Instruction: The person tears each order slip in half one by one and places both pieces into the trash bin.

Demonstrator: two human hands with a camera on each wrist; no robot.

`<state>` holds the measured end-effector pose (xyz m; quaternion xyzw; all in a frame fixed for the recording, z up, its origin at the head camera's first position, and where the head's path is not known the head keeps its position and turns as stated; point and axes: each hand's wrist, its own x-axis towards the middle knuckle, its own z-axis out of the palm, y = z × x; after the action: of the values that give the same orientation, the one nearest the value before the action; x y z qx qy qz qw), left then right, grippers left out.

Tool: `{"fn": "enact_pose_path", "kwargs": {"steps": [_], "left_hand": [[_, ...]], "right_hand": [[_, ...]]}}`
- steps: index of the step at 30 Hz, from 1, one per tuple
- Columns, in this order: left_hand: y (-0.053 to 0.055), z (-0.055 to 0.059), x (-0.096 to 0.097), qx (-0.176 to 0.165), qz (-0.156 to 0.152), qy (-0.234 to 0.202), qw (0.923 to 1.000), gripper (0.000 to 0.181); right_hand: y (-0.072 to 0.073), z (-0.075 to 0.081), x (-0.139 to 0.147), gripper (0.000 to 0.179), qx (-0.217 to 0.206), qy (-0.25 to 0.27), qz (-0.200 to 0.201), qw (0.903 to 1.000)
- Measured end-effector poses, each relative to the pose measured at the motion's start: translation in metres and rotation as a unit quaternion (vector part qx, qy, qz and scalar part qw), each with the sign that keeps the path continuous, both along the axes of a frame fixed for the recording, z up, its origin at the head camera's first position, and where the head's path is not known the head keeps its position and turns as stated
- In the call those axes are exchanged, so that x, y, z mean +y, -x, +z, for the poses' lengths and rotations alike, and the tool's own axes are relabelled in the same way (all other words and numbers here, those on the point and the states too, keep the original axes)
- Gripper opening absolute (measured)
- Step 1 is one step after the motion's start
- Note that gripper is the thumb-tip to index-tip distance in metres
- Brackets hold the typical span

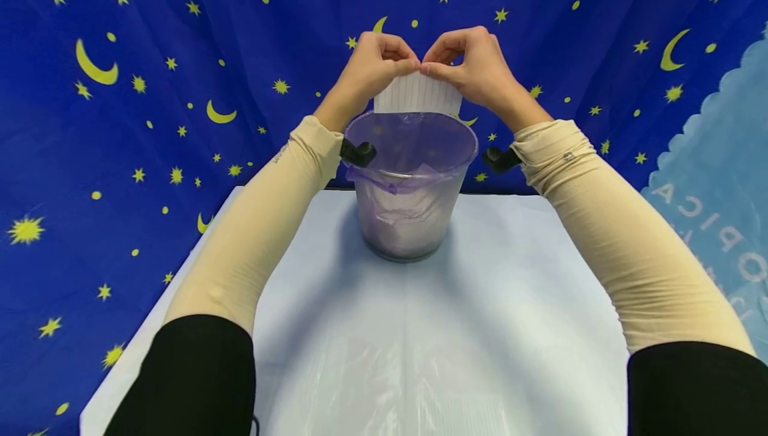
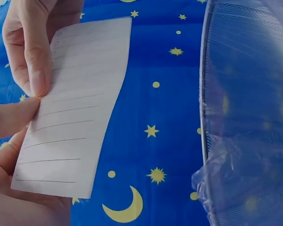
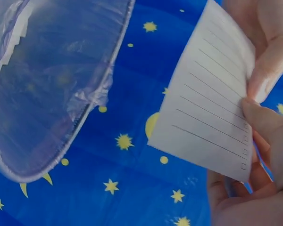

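Observation:
Both hands pinch one edge of a lined sheet of paper (image 1: 418, 95), raised above a mesh waste bin (image 1: 408, 213). My left hand (image 1: 381, 66) and right hand (image 1: 471, 66) meet at the middle of that edge, thumb tips side by side. Ruled lines run across the paper (image 2: 75, 108) in the left wrist view, and small checkboxes line the pinched edge of the paper (image 3: 212, 99) in the right wrist view. A thin purple plastic liner (image 1: 393, 183) is folded over the bin's rim. In the head view the sheet's lower edge overlaps the far rim.
The bin stands at the far end of a white-covered table (image 1: 408, 329). Behind it hangs a blue curtain (image 1: 240, 43) with yellow stars and moons. A light blue cloth (image 1: 726, 176) with lettering hangs at the right. Black wrist camera mounts (image 1: 501, 158) flank the bin.

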<state>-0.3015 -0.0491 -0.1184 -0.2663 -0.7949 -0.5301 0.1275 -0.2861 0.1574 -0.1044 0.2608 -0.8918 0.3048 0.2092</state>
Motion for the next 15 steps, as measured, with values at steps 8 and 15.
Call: {"fn": "enact_pose_path", "kwargs": {"steps": [8,15], "left_hand": [[0.0076,-0.0016,0.0081,-0.021,-0.004,-0.019,0.9996,0.01],[0.0077,-0.0017,0.0006,-0.057,-0.005,-0.055,0.9968,0.01]], "right_hand": [[0.0052,-0.0103,0.0028,0.031,0.037,0.024,-0.004,0.999],[0.0006,-0.0071,-0.0069,0.028,0.068,0.025,0.013,0.9973]]}}
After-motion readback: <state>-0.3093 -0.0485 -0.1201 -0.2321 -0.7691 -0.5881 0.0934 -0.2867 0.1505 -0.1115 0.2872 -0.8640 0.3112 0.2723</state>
